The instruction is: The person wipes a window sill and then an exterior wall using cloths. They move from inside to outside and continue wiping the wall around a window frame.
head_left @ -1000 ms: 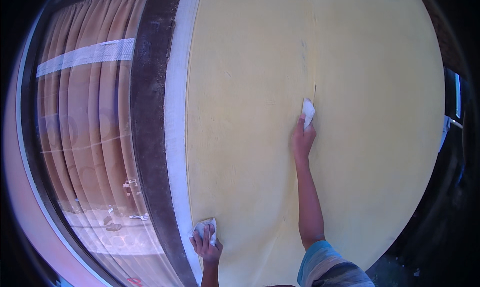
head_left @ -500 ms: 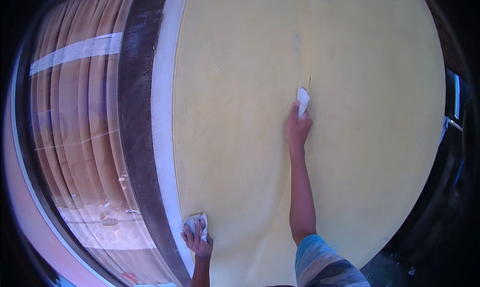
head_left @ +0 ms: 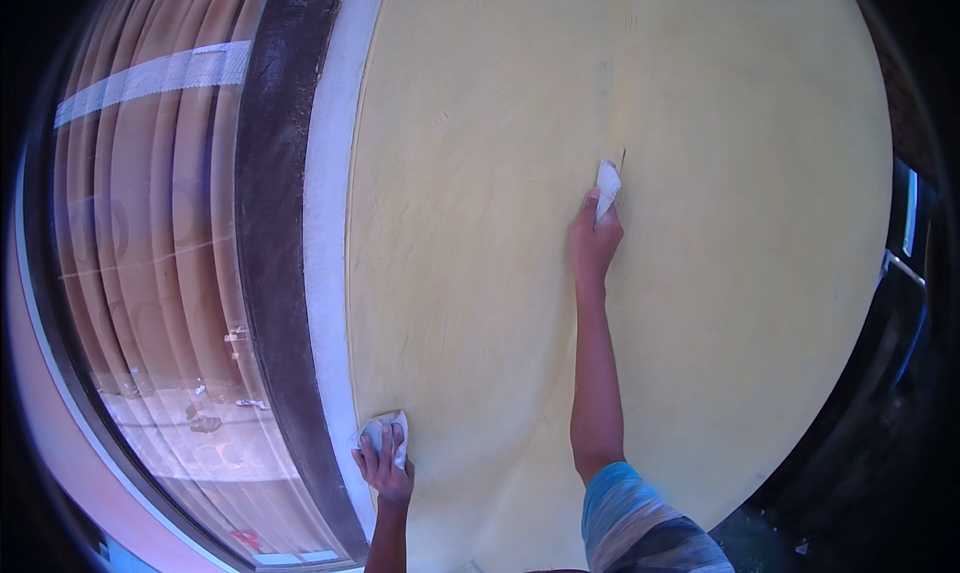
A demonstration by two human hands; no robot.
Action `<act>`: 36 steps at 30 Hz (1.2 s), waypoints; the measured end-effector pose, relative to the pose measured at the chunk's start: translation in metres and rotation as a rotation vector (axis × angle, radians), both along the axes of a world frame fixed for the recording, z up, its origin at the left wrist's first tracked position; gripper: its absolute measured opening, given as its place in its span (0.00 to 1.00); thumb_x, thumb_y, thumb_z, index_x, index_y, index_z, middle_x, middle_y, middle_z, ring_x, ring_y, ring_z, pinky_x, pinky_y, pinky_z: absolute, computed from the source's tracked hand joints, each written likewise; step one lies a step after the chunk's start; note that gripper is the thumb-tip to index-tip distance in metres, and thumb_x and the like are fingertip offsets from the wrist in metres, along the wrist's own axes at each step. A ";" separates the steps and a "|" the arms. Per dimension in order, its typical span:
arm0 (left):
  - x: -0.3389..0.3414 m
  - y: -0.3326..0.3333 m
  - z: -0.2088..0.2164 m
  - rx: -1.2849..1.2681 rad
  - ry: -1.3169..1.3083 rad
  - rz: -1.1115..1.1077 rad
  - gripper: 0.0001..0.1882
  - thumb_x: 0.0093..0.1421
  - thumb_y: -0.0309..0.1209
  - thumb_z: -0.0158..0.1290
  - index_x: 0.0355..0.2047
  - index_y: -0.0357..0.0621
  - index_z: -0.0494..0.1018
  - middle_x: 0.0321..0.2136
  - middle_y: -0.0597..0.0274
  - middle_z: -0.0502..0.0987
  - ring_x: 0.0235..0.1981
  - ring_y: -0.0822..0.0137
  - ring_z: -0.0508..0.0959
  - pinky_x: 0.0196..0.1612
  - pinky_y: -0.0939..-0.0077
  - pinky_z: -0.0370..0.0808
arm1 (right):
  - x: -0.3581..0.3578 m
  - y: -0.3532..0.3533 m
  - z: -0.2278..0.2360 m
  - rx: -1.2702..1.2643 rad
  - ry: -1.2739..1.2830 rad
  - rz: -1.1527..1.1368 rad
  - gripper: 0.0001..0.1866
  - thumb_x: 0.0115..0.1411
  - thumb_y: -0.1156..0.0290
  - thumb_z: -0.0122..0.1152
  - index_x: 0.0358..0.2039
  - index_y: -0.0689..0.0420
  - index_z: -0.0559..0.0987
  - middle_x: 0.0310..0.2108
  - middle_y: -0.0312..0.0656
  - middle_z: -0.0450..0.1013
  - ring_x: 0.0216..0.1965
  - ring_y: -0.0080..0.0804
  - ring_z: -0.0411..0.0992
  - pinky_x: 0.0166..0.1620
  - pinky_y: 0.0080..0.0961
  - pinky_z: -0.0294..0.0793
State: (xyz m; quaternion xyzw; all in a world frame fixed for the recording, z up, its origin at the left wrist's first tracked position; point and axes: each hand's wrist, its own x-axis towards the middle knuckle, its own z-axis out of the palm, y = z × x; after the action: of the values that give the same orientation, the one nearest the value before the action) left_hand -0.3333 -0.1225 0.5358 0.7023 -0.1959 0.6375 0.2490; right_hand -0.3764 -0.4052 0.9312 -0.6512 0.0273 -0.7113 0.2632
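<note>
A tall yellow wall fills the view in front of me. Out to the upper middle reaches my right hand, closed around a folded white sheet, cloth or paper, held against the wall just beside a small dark crack. Low on the left, my left hand presses a second white sheet at the wall's edge by the white trim. Its fingers lie over that sheet, which sticks out past the fingertips.
White trim and a dark brown frame border the wall on the left. Beyond them is a glass window with brown curtains and reflections. The wall ends at the right against a dark area with a pale bar.
Both hands sit slightly higher in the view, the left one also a little farther left. The window and wall have shifted a little too, so the view itself moved. Both sheets stay held.
</note>
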 end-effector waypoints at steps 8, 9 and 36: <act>0.000 0.001 -0.005 0.007 -0.017 -0.021 0.20 0.67 0.30 0.44 0.54 0.50 0.79 0.59 0.68 0.75 0.68 0.47 0.63 0.72 0.46 0.46 | -0.007 0.010 -0.082 -0.077 -0.099 0.020 0.26 0.73 0.63 0.43 0.62 0.72 0.64 0.63 0.56 0.63 0.66 0.44 0.61 0.65 0.31 0.59; 0.000 0.003 -0.002 0.002 -0.008 -0.044 0.21 0.64 0.27 0.45 0.54 0.49 0.79 0.60 0.66 0.75 0.68 0.47 0.62 0.72 0.46 0.46 | -0.005 0.005 -0.055 -0.021 -0.036 0.002 0.24 0.74 0.61 0.43 0.56 0.72 0.68 0.53 0.53 0.68 0.55 0.42 0.67 0.57 0.32 0.64; -0.030 0.012 0.032 -0.013 -0.003 -0.119 0.20 0.61 0.26 0.49 0.52 0.53 0.81 0.58 0.69 0.77 0.67 0.48 0.64 0.70 0.46 0.52 | -0.040 0.066 -0.191 0.101 0.030 0.026 0.21 0.74 0.59 0.47 0.30 0.64 0.70 0.18 0.27 0.56 0.20 0.17 0.54 0.23 0.24 0.54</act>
State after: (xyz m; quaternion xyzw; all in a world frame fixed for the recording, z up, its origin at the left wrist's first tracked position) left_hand -0.3631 -0.1105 0.5682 0.6870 -0.2334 0.6238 0.2905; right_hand -0.4161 -0.3394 0.7397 -0.6479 0.0584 -0.6957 0.3047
